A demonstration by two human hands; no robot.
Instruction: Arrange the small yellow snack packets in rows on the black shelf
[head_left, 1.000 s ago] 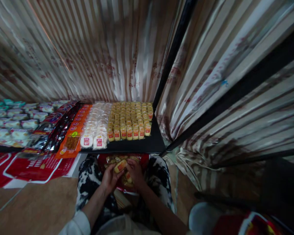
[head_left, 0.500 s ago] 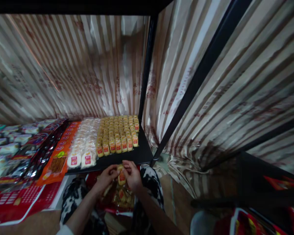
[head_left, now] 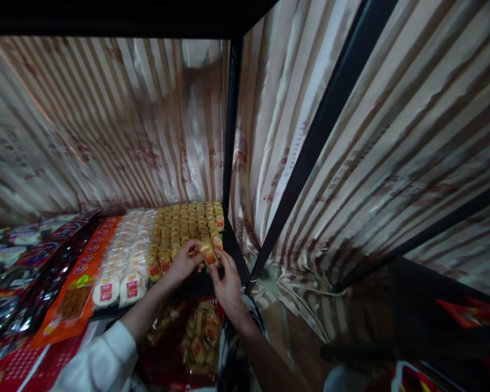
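Rows of small yellow packets [head_left: 179, 223] with red labels stand on the black shelf [head_left: 234, 245], at its right end. Between my two hands, at the front of these rows, is one yellow packet [head_left: 209, 255]. My left hand [head_left: 185, 262] has its fingers curled at the packet's left side. Against its right side are the fingers of my right hand [head_left: 227, 280]. Below the shelf edge, a red bag [head_left: 161, 356] holds more yellow packets [head_left: 202, 337] in clear wrapping.
White round packets [head_left: 124, 256], an orange packet [head_left: 75, 283] and dark shiny packets [head_left: 44, 277] lie to the left. A slanted black post [head_left: 310, 147] rises at the right, before striped curtains [head_left: 371, 163]. Another dark shelf [head_left: 424, 288] is at the lower right.
Both hands have moved up and forward from the bag to the front of the yellow rows, with a packet between them. The camera view has shifted slightly.
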